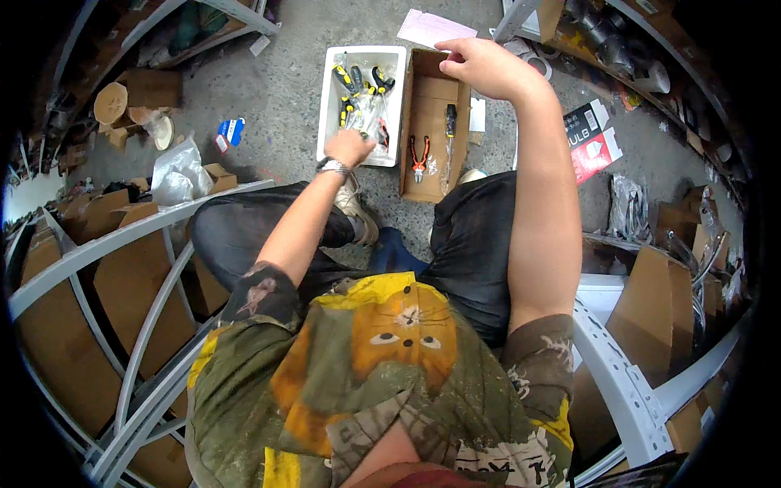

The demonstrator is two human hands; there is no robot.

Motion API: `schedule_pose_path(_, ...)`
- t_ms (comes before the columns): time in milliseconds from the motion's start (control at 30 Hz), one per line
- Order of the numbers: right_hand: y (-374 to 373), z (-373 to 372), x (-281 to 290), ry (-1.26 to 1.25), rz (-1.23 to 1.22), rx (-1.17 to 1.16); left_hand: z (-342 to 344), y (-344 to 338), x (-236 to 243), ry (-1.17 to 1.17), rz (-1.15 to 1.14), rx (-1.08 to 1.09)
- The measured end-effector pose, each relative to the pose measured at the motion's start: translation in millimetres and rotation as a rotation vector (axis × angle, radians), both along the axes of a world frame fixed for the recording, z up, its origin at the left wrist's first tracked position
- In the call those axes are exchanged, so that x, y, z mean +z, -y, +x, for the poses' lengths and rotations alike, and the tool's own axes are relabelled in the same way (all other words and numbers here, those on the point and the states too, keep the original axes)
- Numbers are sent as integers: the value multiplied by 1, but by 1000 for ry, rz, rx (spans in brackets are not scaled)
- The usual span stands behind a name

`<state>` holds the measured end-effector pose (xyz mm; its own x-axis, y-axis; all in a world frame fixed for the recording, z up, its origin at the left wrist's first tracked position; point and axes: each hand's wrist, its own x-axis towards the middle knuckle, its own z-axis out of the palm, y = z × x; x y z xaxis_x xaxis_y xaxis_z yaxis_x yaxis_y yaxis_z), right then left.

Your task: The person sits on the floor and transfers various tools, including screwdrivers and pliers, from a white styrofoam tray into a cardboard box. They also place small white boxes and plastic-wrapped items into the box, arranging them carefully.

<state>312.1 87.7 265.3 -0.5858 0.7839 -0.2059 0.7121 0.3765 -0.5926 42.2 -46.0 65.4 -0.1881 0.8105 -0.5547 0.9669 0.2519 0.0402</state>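
Note:
My left hand (348,149) reaches into the near end of a white plastic bin (329,99), its fingers curled; what they grip is hidden. Several screwdrivers with black and yellow handles (344,79) and clear plastic wrapping (373,110) fill the bin. Beside it on the right stands an open cardboard box (429,77). Inside lie pliers with orange-red handles (419,159) and a black-and-yellow-handled screwdriver (451,122), in clear wrapping. My right hand (492,67) is over the box's far right corner, fingers bent loosely and apart, holding nothing. Whether it touches the rim I cannot tell.
A pink sheet (431,28) lies beyond the box. Left on the concrete floor are a blue-and-white piece (232,132) and a plastic bag (181,172). Flattened printed packaging (592,140) lies at right. White metal frames (122,244) and cardboard cartons (651,301) flank me.

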Motion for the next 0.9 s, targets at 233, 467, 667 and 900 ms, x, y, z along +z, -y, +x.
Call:
schedule_pose_path(233, 7, -28, -15, -74, 0, 156, -47, -9, 156, 458, -131, 153)
schedule_pose_path(467, 48, -81, -12, -83, 44, 399, -51, -55, 235, 650, -143, -277)
schedule_pose_path(667, 39, -83, -2, -449, -352, 32, -61, -90, 261, 1122, 100, 95)
schedule_pose_path(900, 11, -70, -23, -434, -259, -162, 36, -70, 178, 1200, 356, 357)
